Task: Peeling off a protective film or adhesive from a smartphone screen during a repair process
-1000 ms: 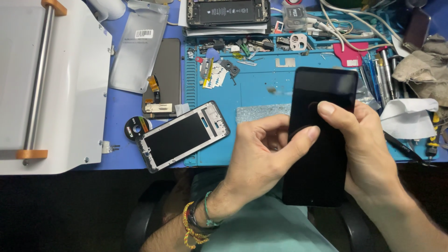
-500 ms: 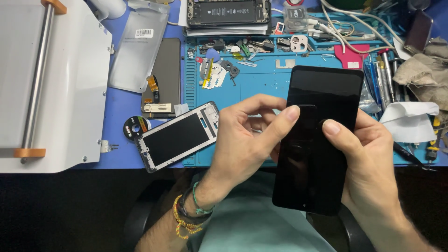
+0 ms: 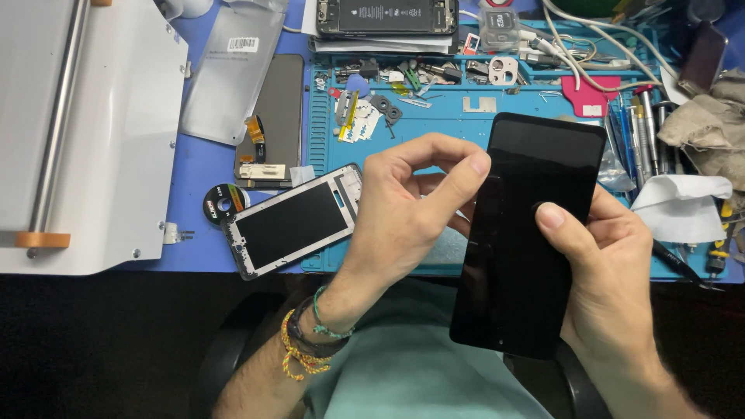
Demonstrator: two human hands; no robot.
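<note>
Above the blue mat [image 3: 466, 116], a black phone screen [image 3: 528, 233] stood upright, clamped in the right hand [image 3: 605, 271], thumb on its glass. Left hand [image 3: 403, 217] pinched its upper left edge with fingertips together.

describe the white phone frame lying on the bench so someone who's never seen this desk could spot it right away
Start at the blue bench mat in front of the person. At its near left corner, just left of the left hand, lies the white phone frame, tilted, with a dark centre. Unlike the black screen panel held in both hands, it has a white border and lies flat on the bench.
</note>
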